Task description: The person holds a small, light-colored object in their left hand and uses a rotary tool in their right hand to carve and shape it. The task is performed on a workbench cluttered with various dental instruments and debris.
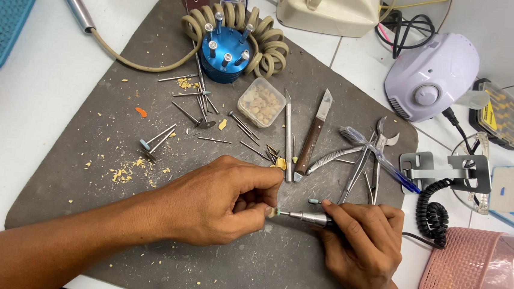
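My right hand [361,242] grips a slim metal rotary handpiece [312,218] pointing left, with a small pale wheel-shaped bit [271,212] at its tip. My left hand [220,199] is closed, its thumb and fingertips pinching that bit or a tiny piece against it; I cannot tell which. Both hands rest low over a dark grey work mat [103,194]. A small teal-tipped bur [313,201] lies just above the handpiece.
On the mat lie several loose burs [202,107], a wood-handled knife [313,136], a metal spatula [288,134], pliers [376,162], a toothbrush [376,159], a small tub of pale pieces [261,102] and a blue bur stand [225,55]. A motor unit [430,75] and pink basket [477,277] sit right.
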